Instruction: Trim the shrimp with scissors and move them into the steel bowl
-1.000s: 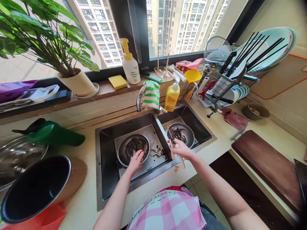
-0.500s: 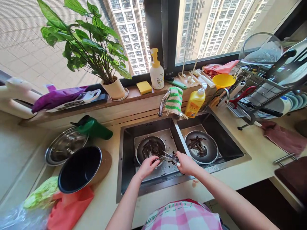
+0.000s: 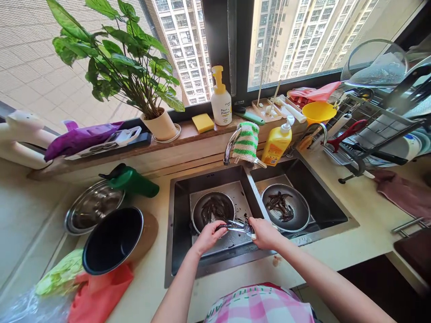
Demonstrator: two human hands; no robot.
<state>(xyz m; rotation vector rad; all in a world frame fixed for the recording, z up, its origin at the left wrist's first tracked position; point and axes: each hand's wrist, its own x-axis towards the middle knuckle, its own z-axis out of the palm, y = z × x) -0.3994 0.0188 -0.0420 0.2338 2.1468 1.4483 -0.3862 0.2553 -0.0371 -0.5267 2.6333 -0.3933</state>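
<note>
Working over the near edge of the left pan (image 3: 195, 215), the person has both hands brought together, with a slim dark piece (image 3: 221, 227) and a pair of metal scissors (image 3: 239, 227) meeting between them. Judging by how things lie, the work seems well under way but unfinished: a cluster of dark pieces (image 3: 214, 208), perhaps shrimp, lies in the left pan, and a second, loosely tangled group (image 3: 280, 206) lies in the right pan (image 3: 301, 207). Small dark scraps (image 3: 246, 216) dot the floor of the left basin beside the pan, which suggests that some cutting is done. Which group is finished and which is waiting cannot be told for sure, so how much is left stays open. The left hand (image 3: 209, 237) is nearly closed, thumb and fingers pinching the end of the dark piece, which reaches toward the blades just above the pan's rim. The right hand (image 3: 264, 233) is curled around the scissor handles, wrist low and near the steel divider (image 3: 255, 194), with the blades pointing across toward the left hand. Blades and piece overlap, or nearly so; whether the metal actually grips it is too small to make out. Both pans sit inside the double sink (image 3: 182, 197), one in each basin, well apart from the pot (image 3: 112, 240) on the surface at left.
</note>
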